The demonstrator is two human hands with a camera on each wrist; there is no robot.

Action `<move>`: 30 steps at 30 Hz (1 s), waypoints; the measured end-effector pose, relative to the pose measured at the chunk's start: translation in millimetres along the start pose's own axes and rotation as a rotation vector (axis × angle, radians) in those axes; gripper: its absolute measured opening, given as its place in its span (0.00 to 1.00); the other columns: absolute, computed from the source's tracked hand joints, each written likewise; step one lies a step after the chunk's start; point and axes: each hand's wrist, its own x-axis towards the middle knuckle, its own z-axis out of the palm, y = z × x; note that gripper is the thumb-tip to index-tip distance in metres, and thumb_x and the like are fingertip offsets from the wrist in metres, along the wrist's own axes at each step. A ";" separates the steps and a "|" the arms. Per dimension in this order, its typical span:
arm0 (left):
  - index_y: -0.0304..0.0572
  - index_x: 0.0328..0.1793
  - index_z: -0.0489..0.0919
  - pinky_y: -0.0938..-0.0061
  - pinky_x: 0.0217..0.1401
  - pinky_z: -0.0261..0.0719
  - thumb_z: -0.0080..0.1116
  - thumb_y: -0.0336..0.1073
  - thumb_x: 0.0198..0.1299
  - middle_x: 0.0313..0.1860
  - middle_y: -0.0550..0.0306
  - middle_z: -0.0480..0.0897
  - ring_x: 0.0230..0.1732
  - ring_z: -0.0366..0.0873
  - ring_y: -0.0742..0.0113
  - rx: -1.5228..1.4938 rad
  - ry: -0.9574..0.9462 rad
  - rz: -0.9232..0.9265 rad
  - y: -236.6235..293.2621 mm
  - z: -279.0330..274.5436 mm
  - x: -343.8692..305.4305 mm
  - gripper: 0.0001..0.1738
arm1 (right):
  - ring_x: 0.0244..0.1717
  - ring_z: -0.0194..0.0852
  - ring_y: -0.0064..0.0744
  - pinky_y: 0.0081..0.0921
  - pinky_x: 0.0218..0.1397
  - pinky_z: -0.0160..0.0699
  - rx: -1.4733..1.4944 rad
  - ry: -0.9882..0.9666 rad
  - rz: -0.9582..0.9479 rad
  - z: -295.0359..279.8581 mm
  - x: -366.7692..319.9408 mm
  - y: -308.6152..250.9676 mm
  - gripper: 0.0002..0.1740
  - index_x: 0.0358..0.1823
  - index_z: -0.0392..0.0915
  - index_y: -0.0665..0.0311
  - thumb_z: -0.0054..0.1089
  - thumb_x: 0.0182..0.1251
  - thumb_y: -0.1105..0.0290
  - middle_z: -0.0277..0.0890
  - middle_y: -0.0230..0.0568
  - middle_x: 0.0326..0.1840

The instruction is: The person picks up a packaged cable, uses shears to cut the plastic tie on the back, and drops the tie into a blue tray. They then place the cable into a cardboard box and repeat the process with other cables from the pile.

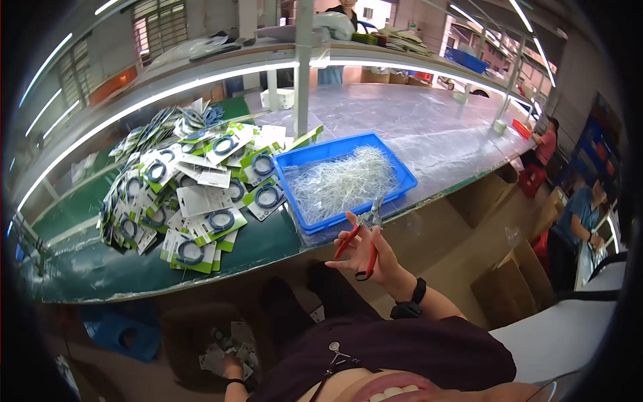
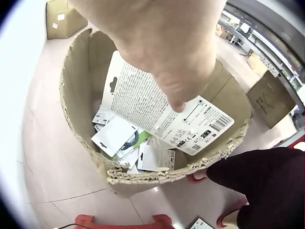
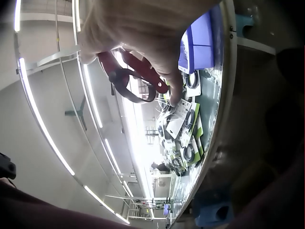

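My left hand (image 1: pixel 233 367) is low in a cardboard box (image 2: pixel 76 95) beside my legs. In the left wrist view it holds a carded cable package (image 2: pixel 138 95), printed back up, with the thumb on the card and the other fingers hidden. Other carded packages (image 2: pixel 114 136) lie below it in the box. My right hand (image 1: pixel 390 264) holds red-handled pliers (image 1: pixel 347 242) near the bench edge, metal jaws pointing up beside the blue tray (image 1: pixel 404 175). Thin clear plastic strips (image 1: pixel 345 177) fill that tray.
A big pile of carded cables (image 1: pixel 201 177) covers the bench (image 1: pixel 87 271) left of the tray. A shelf post (image 1: pixel 303 80) rises behind. A blue stool (image 1: pixel 124 335) stands under the bench, and open cartons (image 1: pixel 509 285) stand on the right. Other people sit farther right.
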 end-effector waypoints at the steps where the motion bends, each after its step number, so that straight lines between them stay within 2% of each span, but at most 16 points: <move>1: 0.40 0.49 0.84 0.54 0.51 0.79 0.57 0.32 0.58 0.49 0.42 0.82 0.51 0.80 0.45 0.049 -0.006 0.016 0.5 9.7 5.5 0.14 | 0.58 0.72 0.37 0.58 0.68 0.67 -0.056 -0.022 0.031 0.6 2.2 3.6 0.42 0.74 0.54 0.59 0.52 0.69 0.40 0.71 0.38 0.55; 3: 0.42 0.46 0.85 0.54 0.50 0.80 0.56 0.33 0.59 0.48 0.43 0.83 0.48 0.81 0.45 0.064 -0.022 -0.001 7.3 27.4 -0.7 0.12 | 0.60 0.71 0.36 0.60 0.69 0.66 -0.161 -0.073 0.116 1.6 8.2 14.6 0.47 0.75 0.51 0.59 0.51 0.66 0.35 0.70 0.39 0.57; 4: 0.43 0.44 0.86 0.55 0.49 0.80 0.55 0.33 0.59 0.48 0.43 0.83 0.47 0.81 0.44 0.033 -0.029 -0.038 11.2 31.5 -2.5 0.11 | 0.60 0.71 0.36 0.60 0.69 0.66 -0.157 -0.080 0.169 0.1 12.0 21.2 0.47 0.75 0.51 0.59 0.51 0.66 0.35 0.70 0.39 0.57; 6: 0.44 0.43 0.87 0.55 0.50 0.80 0.54 0.31 0.60 0.48 0.42 0.83 0.47 0.81 0.45 -0.003 -0.105 -0.080 23.9 28.8 -11.9 0.11 | 0.60 0.71 0.34 0.53 0.63 0.73 -0.344 -0.129 0.311 -9.7 17.5 33.9 0.44 0.74 0.54 0.58 0.49 0.67 0.36 0.71 0.39 0.57; 8: 0.43 0.47 0.86 0.56 0.50 0.81 0.53 0.30 0.61 0.48 0.42 0.82 0.48 0.80 0.45 0.059 -0.160 -0.119 40.2 16.7 -20.8 0.13 | 0.60 0.71 0.32 0.50 0.60 0.76 -0.433 -0.169 0.417 -22.2 22.7 47.4 0.43 0.74 0.55 0.57 0.49 0.68 0.36 0.72 0.40 0.58; 10: 0.43 0.46 0.85 0.58 0.51 0.80 0.55 0.32 0.64 0.42 0.43 0.82 0.49 0.77 0.43 0.076 0.023 -0.086 35.9 33.1 -35.1 0.10 | 0.60 0.71 0.32 0.44 0.57 0.79 -0.488 -0.162 0.584 -39.6 23.5 59.4 0.42 0.73 0.58 0.59 0.46 0.69 0.35 0.72 0.40 0.58; 11: 0.43 0.46 0.85 0.58 0.51 0.80 0.55 0.32 0.64 0.42 0.43 0.82 0.49 0.77 0.43 0.069 0.010 -0.101 36.7 33.0 -39.3 0.10 | 0.61 0.71 0.32 0.41 0.55 0.80 -0.519 -0.156 0.654 -40.9 23.9 63.2 0.42 0.72 0.59 0.59 0.45 0.69 0.34 0.72 0.41 0.58; 12: 0.43 0.47 0.85 0.58 0.52 0.79 0.55 0.33 0.64 0.43 0.44 0.82 0.50 0.77 0.44 0.066 -0.015 -0.113 37.6 31.6 -40.5 0.10 | 0.61 0.71 0.32 0.41 0.55 0.80 -0.520 -0.154 0.669 -40.6 23.0 67.9 0.42 0.72 0.59 0.59 0.45 0.69 0.34 0.72 0.41 0.58; 15: 0.44 0.49 0.84 0.59 0.54 0.78 0.57 0.34 0.63 0.44 0.45 0.81 0.52 0.75 0.44 0.058 -0.064 -0.131 37.8 35.0 -39.5 0.11 | 0.61 0.71 0.31 0.35 0.55 0.78 -0.250 -0.177 0.876 -30.7 23.0 80.7 0.43 0.70 0.62 0.62 0.43 0.69 0.33 0.73 0.40 0.59; 19: 0.48 0.52 0.84 0.58 0.53 0.81 0.60 0.26 0.58 0.48 0.49 0.79 0.52 0.76 0.48 0.086 -0.117 -0.085 31.8 44.5 -35.5 0.15 | 0.64 0.69 0.35 0.43 0.60 0.74 -0.326 -0.189 0.880 -21.0 31.8 85.4 0.46 0.72 0.58 0.66 0.47 0.68 0.34 0.70 0.44 0.62; 23: 0.49 0.52 0.83 0.57 0.54 0.80 0.61 0.26 0.56 0.48 0.49 0.79 0.53 0.76 0.49 0.085 -0.069 -0.058 21.9 35.4 -27.3 0.17 | 0.66 0.67 0.36 0.43 0.61 0.73 -0.378 -0.335 0.845 -10.8 46.2 88.1 0.47 0.73 0.56 0.66 0.53 0.66 0.36 0.68 0.44 0.64; 28: 0.46 0.49 0.83 0.55 0.53 0.79 0.59 0.26 0.55 0.48 0.47 0.79 0.53 0.75 0.48 0.100 -0.033 -0.075 12.7 -3.3 -13.5 0.14 | 0.63 0.69 0.36 0.41 0.59 0.74 -0.295 -0.332 0.827 3.1 54.7 93.6 0.48 0.74 0.54 0.64 0.56 0.64 0.38 0.68 0.44 0.63; 30: 0.42 0.47 0.83 0.54 0.52 0.78 0.57 0.26 0.55 0.48 0.45 0.79 0.52 0.76 0.46 0.108 -0.001 -0.099 -7.2 8.7 -4.3 0.13 | 0.62 0.69 0.38 0.41 0.58 0.74 -0.262 -0.327 0.793 10.0 59.5 89.1 0.48 0.75 0.54 0.64 0.56 0.64 0.38 0.68 0.45 0.62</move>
